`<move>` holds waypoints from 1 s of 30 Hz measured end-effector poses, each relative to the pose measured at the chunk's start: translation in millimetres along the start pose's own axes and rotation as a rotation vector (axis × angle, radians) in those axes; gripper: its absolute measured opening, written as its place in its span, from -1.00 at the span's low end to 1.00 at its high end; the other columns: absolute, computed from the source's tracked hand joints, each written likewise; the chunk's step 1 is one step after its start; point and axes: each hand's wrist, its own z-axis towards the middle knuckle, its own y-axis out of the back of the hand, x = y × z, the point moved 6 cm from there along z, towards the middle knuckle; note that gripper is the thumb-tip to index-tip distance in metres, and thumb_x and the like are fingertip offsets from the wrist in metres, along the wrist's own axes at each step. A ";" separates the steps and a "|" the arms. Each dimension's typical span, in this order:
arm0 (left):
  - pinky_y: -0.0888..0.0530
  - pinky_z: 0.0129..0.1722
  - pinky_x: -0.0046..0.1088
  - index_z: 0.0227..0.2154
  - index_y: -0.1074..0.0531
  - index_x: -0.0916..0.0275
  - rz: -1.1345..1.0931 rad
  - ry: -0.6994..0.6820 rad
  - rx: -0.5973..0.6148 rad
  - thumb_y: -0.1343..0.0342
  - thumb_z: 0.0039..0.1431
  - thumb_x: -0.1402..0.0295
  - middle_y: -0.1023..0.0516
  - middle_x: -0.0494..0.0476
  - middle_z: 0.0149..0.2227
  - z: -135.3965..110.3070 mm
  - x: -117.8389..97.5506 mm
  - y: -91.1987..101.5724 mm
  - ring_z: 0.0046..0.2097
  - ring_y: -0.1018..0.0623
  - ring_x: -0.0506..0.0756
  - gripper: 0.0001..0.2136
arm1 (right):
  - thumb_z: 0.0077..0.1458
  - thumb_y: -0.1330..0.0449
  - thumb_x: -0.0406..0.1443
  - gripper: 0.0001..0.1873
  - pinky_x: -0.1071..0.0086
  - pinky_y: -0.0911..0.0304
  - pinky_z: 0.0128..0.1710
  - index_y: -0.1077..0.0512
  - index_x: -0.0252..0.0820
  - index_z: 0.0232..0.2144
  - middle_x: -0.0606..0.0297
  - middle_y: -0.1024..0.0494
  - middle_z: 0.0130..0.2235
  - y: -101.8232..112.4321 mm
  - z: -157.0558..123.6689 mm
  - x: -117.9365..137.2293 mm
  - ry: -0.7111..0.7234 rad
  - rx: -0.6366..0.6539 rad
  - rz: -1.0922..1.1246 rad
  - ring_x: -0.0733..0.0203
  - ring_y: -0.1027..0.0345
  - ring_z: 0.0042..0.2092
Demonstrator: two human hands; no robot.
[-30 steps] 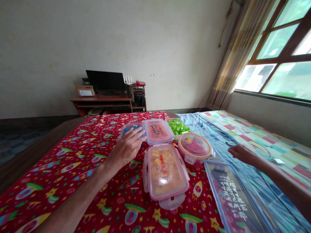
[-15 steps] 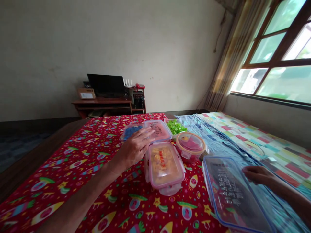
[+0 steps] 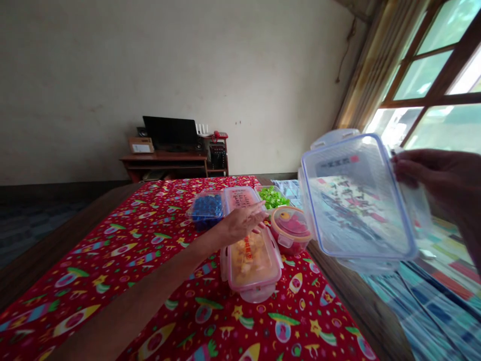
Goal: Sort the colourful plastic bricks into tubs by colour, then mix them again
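Observation:
My right hand (image 3: pixel 438 173) pinches the right edge of a clear plastic lid (image 3: pixel 356 200) with a blue seal and side flaps. The lid is raised upright, off the table. My left hand (image 3: pixel 244 220) has its fingers stretched out over the top end of a pink-sealed food container (image 3: pixel 253 265) with yellowish pieces inside. I cannot tell whether it touches that container. Behind the hand lies a second pink-lidded container (image 3: pixel 238 195). Near it are a clear box of blue pieces (image 3: pixel 208 205), an uncovered box of chopped greens (image 3: pixel 272 195) and a round orange-rimmed container (image 3: pixel 289 223).
A red patterned cloth (image 3: pixel 158 281) covers the table, whose bare wooden edge (image 3: pixel 338 291) shows at the right. Beyond that edge lies patterned bedding (image 3: pixel 443 301). Against the far wall a desk (image 3: pixel 161 158) carries a monitor (image 3: pixel 171 133).
My right hand has taken hold of the blue-sealed lid and lifted it up from the table's right side. My left hand has moved right, onto the space above the front container.

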 end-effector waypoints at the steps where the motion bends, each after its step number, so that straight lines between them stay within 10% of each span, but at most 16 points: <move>1: -0.56 -0.24 -0.22 0.11 -0.37 0.25 -0.147 0.086 0.006 -0.10 0.15 0.07 -0.56 0.35 -0.04 8.2 3.5 -2.0 -0.21 -0.62 0.25 -0.48 | -0.10 -0.30 0.00 -0.66 0.24 -0.12 -0.50 -0.56 -0.12 -0.41 0.14 -0.51 -0.49 -12.3 6.3 22.0 0.107 -0.069 0.022 0.37 -0.20 -0.55; 6: -0.55 -0.17 -0.21 0.19 -0.21 0.30 -0.693 0.247 -0.081 0.09 0.19 -0.12 -0.47 0.43 0.04 45.9 0.1 13.1 -0.19 -0.61 0.21 -0.33 | 0.00 -0.25 -0.26 -0.88 0.34 -0.25 -0.34 -0.46 -0.22 -0.40 0.29 -0.50 -0.41 -100.2 15.4 93.8 0.465 -0.101 0.338 0.35 -0.30 -0.40; 11: -0.45 0.04 -0.26 0.02 -0.35 0.38 -0.690 0.260 -0.354 0.08 0.27 0.01 -0.43 0.43 0.07 66.5 11.7 48.0 0.05 -0.49 0.21 -0.49 | 0.14 -0.14 -0.19 -0.83 0.31 -0.33 -0.14 -0.42 -0.16 -0.37 0.31 -0.55 -0.30 -164.7 1.1 111.0 0.571 0.120 0.517 0.24 -0.44 -0.20; 14: -0.46 0.02 -0.29 -0.04 -0.40 0.31 -0.519 0.385 -0.435 -0.06 0.24 0.17 -0.47 0.34 0.05 65.0 41.1 47.3 0.06 -0.48 0.18 -0.65 | 0.20 -0.08 -0.15 -0.79 0.31 -0.32 -0.11 -0.42 -0.12 -0.33 0.30 -0.56 -0.26 -179.0 5.5 106.7 0.586 0.062 0.394 0.20 -0.46 -0.15; 21: -0.57 -0.23 -0.28 -0.17 -0.48 0.41 -0.830 0.539 0.073 0.00 0.21 0.00 -0.61 0.42 -0.28 44.0 58.1 -13.5 -0.20 -0.61 0.24 -0.51 | 0.24 -0.04 -0.13 -0.75 0.36 -0.33 -0.15 -0.42 -0.15 -0.26 0.26 -0.55 -0.24 -204.3 31.3 112.9 0.681 -0.093 0.265 0.22 -0.44 -0.17; 26: -0.58 -0.28 -0.37 -0.19 -0.47 0.34 -0.842 0.403 -0.266 -0.18 0.15 0.20 -0.61 0.25 -0.32 61.6 57.6 18.1 -0.25 -0.61 0.16 -0.71 | 0.15 -0.14 -0.17 -0.81 0.29 -0.31 -0.04 -0.49 -0.12 -0.35 0.26 -0.57 -0.15 -212.5 26.1 101.4 0.606 -0.053 0.363 0.20 -0.42 -0.11; 30: -0.54 -0.31 -0.44 -0.30 -0.45 0.36 -0.775 0.282 -0.515 -0.31 -0.04 0.42 -0.56 0.12 -0.44 90.1 73.6 46.7 -0.36 -0.57 0.07 -0.77 | -0.03 -0.24 -0.22 -0.80 0.26 -0.36 -0.13 -0.55 -0.19 -0.34 0.24 -0.59 -0.31 -235.3 33.9 44.0 0.239 0.253 0.534 0.17 -0.45 -0.25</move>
